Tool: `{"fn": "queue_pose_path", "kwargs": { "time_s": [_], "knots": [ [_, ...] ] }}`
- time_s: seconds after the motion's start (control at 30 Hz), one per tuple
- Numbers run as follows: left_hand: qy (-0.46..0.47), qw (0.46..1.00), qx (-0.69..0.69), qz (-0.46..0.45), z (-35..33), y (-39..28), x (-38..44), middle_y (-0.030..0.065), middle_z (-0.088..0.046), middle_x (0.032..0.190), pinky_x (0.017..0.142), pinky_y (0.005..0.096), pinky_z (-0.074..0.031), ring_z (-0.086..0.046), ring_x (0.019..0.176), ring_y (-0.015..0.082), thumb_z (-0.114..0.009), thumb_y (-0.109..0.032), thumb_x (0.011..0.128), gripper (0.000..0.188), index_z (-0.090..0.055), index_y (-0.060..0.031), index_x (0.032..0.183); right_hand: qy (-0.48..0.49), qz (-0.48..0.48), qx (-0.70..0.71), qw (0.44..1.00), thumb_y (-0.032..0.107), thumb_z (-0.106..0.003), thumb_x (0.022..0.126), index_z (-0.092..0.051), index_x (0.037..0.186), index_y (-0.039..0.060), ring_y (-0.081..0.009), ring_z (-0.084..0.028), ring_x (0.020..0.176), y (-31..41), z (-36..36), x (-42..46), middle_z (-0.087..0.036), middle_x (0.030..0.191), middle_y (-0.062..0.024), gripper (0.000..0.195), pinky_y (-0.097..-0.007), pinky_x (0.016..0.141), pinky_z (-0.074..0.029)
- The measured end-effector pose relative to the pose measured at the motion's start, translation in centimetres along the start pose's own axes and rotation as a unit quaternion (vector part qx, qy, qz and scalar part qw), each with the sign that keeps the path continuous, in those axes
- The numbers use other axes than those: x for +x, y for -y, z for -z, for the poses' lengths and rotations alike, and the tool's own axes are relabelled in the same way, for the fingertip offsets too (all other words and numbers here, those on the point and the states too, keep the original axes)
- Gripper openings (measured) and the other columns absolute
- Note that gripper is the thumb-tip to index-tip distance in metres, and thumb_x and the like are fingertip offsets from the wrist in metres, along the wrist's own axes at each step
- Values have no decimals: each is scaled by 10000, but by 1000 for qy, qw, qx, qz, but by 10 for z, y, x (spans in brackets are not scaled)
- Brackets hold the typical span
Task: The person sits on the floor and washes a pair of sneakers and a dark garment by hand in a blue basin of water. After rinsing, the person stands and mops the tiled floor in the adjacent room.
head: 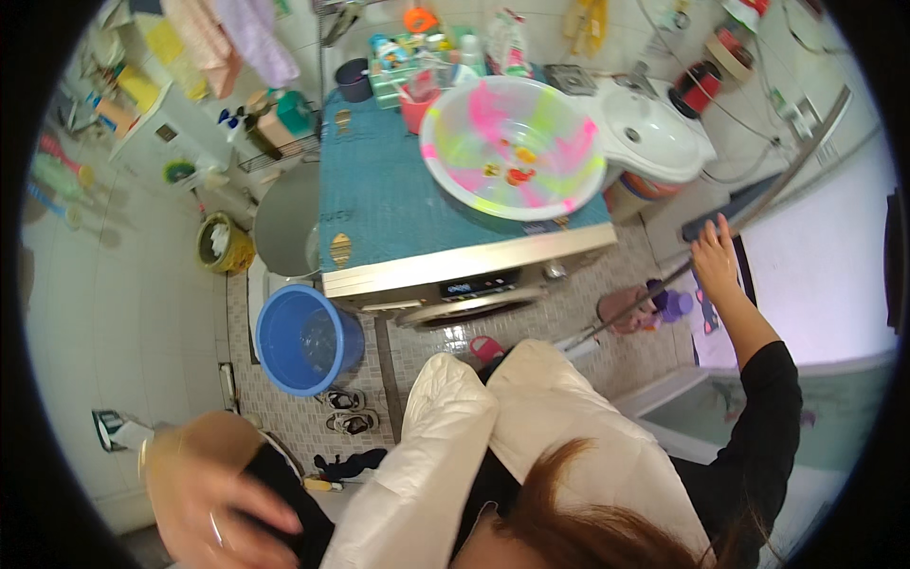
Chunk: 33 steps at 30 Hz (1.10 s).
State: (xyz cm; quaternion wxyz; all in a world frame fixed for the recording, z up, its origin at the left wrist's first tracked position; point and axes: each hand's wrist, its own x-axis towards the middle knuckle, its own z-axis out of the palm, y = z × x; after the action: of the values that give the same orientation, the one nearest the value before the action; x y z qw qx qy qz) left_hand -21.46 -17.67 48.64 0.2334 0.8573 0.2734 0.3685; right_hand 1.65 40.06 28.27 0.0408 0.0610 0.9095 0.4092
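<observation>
My right hand point(714, 259) lies against a long, narrow grey-brown edge point(768, 188), possibly a door's edge; its fingers point up past it. Whether they grip it is unclear. Blurred at the lower left is my left hand point(220, 505), a ring on it, fingers apart and nothing visible in them. White quilted trousers point(569, 398) cover my bent legs. Before me stands a washing machine point(469, 284) with a teal cover point(373, 192) on top. On it rests a pink, yellow and white basin point(526, 128) with orange and red prints inside.
A blue bucket point(284, 348) stands on the tiled floor beside a pair of shoes point(352, 421) and a black cloth point(355, 464). Behind it is a large grey tub point(281, 220). A white sink point(657, 139) is at the back right. A pink slipper point(487, 347) lies near my feet.
</observation>
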Motion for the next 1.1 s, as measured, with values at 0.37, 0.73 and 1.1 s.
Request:
{"fn": "queue_pose_path", "kwargs": {
  "time_s": [0.37,0.73,1.1],
  "knots": [
    [-21,953,-297,63,-93,203,57,219,-482,1235,974,461,-307,-407,1207,351,-532,-441,874,572,-517,31,1197,-303,-242,85,918,298,-716,718,-531,1064,131,-258,-377,1213,48,83,-205,-494,1221,-71,427,-498,1005,-274],
    [-12,985,-163,62,-62,250,203,-8,-581,1042,1004,507,-253,-539,956,213,-584,-258,869,179,-622,-92,926,-287,-438,765,374,104,-588,842,-492,1109,-15,-142,-553,626,50,33,-127,-576,715,-62,308,-312,754,-467],
    [73,951,-290,-71,16,282,181,166,-519,1230,942,440,-339,-465,1121,341,-454,-284,941,397,-513,-13,1225,-342,-445,759,331,111,-521,860,-538,1011,61,-74,-427,527,22,-89,-138,-514,701,-8,159,-207,600,-436]
  ]
}}
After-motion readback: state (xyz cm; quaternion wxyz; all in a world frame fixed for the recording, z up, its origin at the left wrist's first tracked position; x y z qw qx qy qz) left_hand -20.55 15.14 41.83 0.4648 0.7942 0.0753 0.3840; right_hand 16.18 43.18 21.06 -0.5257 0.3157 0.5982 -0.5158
